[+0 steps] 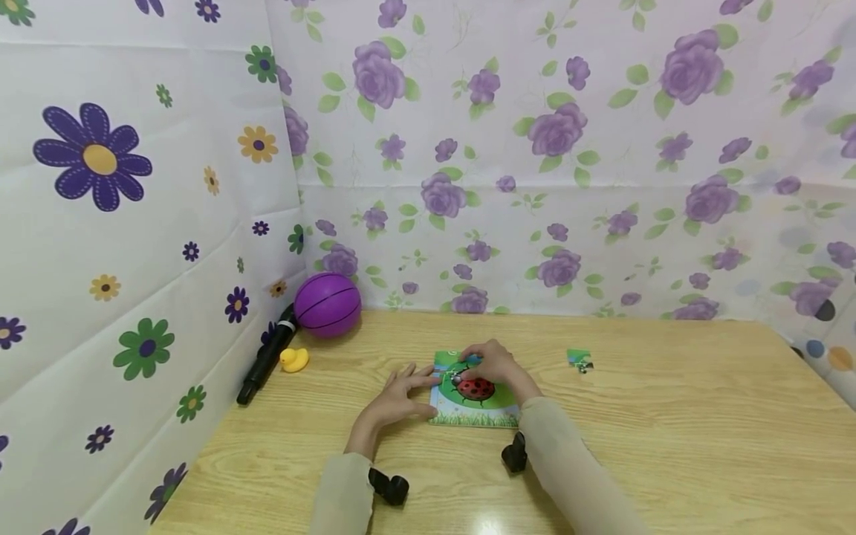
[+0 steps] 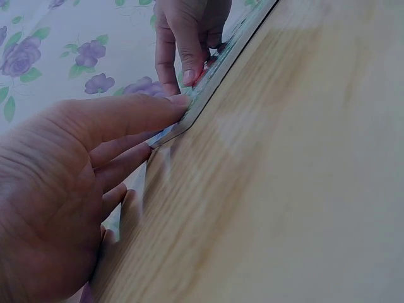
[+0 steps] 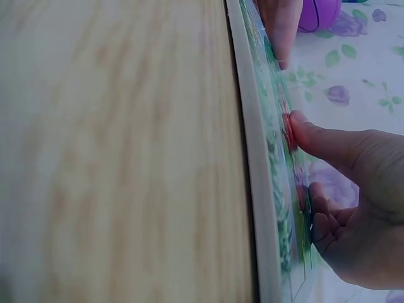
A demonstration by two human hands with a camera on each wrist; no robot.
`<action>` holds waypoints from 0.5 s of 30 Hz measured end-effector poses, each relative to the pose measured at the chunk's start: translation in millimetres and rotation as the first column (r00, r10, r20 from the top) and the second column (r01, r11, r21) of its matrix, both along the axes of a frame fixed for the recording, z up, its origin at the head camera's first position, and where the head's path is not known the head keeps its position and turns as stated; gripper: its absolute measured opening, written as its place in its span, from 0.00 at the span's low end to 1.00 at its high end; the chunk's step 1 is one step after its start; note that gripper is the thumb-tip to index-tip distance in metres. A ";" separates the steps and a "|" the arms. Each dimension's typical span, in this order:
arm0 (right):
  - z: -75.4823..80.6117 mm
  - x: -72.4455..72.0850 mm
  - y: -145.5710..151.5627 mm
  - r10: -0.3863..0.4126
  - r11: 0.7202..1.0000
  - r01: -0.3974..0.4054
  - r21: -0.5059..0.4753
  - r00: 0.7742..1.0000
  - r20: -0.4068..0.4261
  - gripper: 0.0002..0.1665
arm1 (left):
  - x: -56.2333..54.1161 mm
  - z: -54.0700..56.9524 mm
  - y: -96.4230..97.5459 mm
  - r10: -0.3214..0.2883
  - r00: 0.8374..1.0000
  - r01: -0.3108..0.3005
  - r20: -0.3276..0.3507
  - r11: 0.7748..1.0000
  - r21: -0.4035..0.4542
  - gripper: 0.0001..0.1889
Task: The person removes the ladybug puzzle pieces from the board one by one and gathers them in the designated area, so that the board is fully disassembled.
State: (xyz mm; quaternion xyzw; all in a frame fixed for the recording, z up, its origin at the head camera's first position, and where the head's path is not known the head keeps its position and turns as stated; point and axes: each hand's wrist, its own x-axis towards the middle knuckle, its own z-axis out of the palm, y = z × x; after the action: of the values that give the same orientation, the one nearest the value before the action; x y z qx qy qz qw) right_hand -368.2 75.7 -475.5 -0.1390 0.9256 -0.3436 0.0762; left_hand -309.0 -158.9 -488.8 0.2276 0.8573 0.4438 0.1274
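A square jigsaw puzzle point(image 1: 476, 416) with a red ladybug on green lies flat on the table, its thick pale edge point(image 3: 255, 151) showing in the right wrist view. My left hand point(image 1: 394, 399) rests at the puzzle's left side, fingers spread and fairly straight, thumb at the near left corner. From above, my right hand point(image 1: 493, 362) reaches onto the upper part of the picture. Its thumb and bent fingers pinch a puzzle piece point(image 1: 473, 360) at the picture's surface, mostly hidden under the hand. Off to the right lies a loose puzzle piece point(image 1: 580, 360).
At the back left corner stand a purple ball point(image 1: 328, 305), a small yellow rubber duck point(image 1: 294, 360) and a long black cylindrical object point(image 1: 266, 358). Flowered cloth point(image 1: 495, 148) hangs behind the wooden table point(image 1: 669, 423) and along its left side.
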 end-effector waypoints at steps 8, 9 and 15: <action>0.4 0.4 -4.1 -0.014 0.997 0.009 0.083 0.998 0.060 0.15 | 0.5 -0.8 0.4 0.010 1.000 -0.010 0.004 1.000 0.005 0.31; 1.1 0.3 -4.6 -0.019 0.996 0.013 0.088 0.998 0.066 0.15 | 0.2 -1.0 0.6 0.010 1.000 -0.010 0.004 1.000 0.007 0.31; 0.0 0.8 -5.3 -0.027 0.997 0.024 0.068 0.999 0.043 0.14 | -1.6 -2.5 1.5 0.014 1.000 -0.014 0.009 1.000 0.012 0.32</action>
State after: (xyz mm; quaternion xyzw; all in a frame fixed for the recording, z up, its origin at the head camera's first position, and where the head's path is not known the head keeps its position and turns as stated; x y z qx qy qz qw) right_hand -367.4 70.4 -475.5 -0.1170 0.9365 -0.3161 0.0968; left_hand -310.6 -157.4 -491.3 0.2203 0.8557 0.4507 0.1270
